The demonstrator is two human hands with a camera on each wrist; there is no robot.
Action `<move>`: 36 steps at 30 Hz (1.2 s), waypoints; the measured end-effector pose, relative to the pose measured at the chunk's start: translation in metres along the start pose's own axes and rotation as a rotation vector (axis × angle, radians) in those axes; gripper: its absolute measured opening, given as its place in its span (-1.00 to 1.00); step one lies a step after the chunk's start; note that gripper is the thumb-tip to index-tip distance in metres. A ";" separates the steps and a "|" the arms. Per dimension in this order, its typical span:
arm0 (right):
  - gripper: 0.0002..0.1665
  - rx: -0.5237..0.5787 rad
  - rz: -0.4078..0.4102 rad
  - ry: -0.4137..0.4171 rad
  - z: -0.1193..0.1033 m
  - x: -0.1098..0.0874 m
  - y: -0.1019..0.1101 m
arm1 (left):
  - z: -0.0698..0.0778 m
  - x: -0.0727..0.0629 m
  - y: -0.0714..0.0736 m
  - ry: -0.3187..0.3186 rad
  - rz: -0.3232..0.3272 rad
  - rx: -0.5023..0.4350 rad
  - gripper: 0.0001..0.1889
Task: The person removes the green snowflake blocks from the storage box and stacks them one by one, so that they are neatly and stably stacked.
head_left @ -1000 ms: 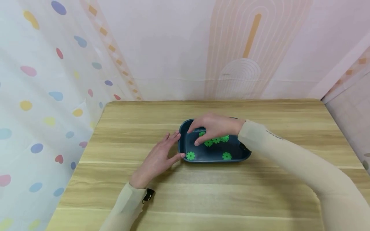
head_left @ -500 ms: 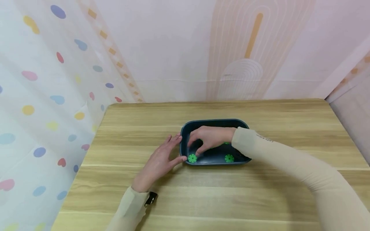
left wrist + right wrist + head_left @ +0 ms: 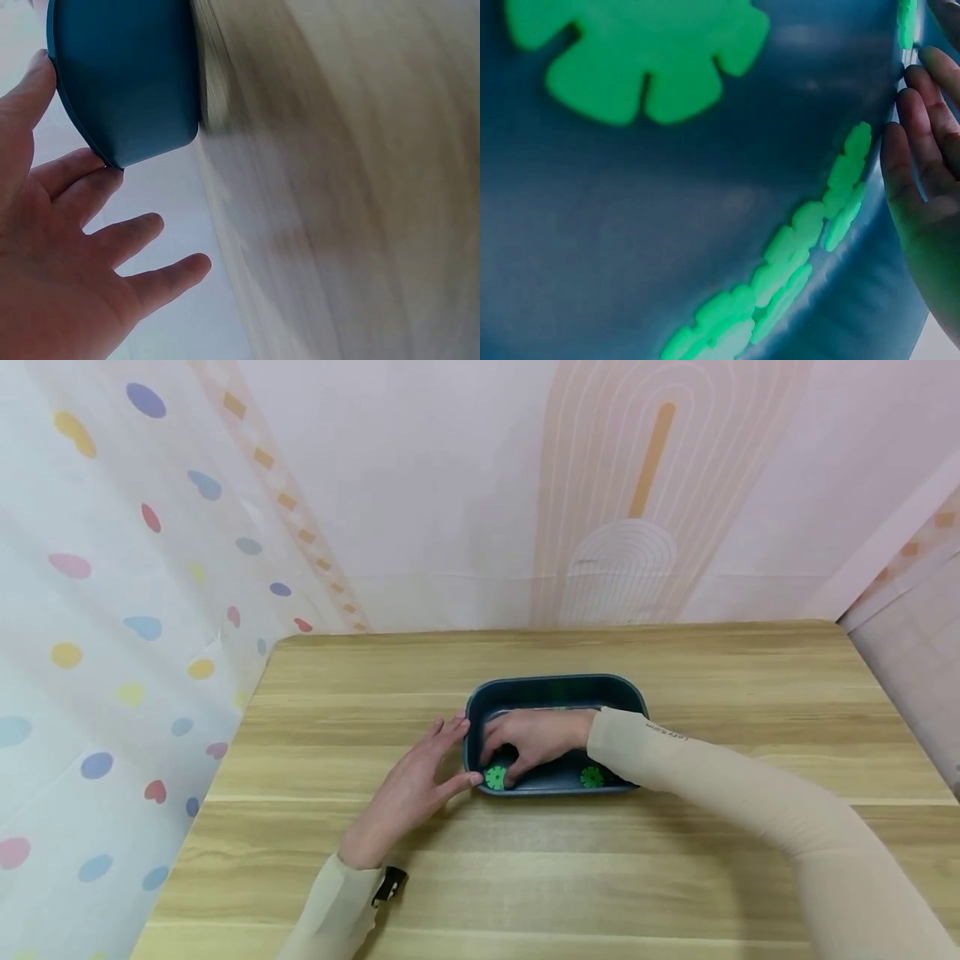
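A dark blue tray (image 3: 555, 687) with raised walls sits on the table and holds several green notched interlocking discs. One green disc (image 3: 495, 777) lies in its near left corner. My right hand (image 3: 536, 737) is lowered into the tray, with thumb and forefinger apart at that disc's edges; no firm pinch shows. Another disc (image 3: 592, 777) lies by the near wall, and my right hand and sleeve cover much of the others. In the right wrist view, discs (image 3: 780, 255) lie along the tray floor. My left hand (image 3: 405, 793) touches the tray's left rim, its fingers extended and spread.
The wooden table (image 3: 637, 877) extends around the tray on all sides. A patterned curtain (image 3: 450, 485) hangs behind its far edge, and a dotted one (image 3: 150, 693) hangs along the left. A black strap (image 3: 390, 885) is at my left wrist.
My right hand has come down and nearer into the tray, from above it to the disc in the near left corner. My left hand stays at the rim.
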State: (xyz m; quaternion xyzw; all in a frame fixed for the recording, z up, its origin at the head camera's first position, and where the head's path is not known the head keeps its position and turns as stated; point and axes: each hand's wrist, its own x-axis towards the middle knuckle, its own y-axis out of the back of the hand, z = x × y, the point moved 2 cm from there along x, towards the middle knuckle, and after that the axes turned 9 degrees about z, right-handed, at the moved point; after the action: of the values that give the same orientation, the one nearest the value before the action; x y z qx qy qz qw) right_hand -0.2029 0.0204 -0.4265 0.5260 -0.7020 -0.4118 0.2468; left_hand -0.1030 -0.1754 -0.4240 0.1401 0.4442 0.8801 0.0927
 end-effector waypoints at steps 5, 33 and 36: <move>-0.55 -0.025 0.009 0.032 0.001 0.003 -0.006 | -0.001 -0.001 0.001 0.001 0.006 -0.006 -0.18; -0.67 -0.012 0.046 -0.038 -0.002 -0.003 0.010 | -0.003 0.000 -0.002 0.035 -0.018 -0.040 -0.18; -0.67 0.003 0.063 -0.028 -0.004 -0.006 0.019 | -0.003 0.000 -0.001 0.045 -0.025 -0.039 -0.17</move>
State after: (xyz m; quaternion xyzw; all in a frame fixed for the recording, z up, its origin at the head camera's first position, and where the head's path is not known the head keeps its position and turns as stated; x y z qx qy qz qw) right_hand -0.2079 0.0269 -0.4081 0.4982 -0.7223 -0.4100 0.2488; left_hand -0.1039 -0.1767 -0.4264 0.1127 0.4308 0.8902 0.0965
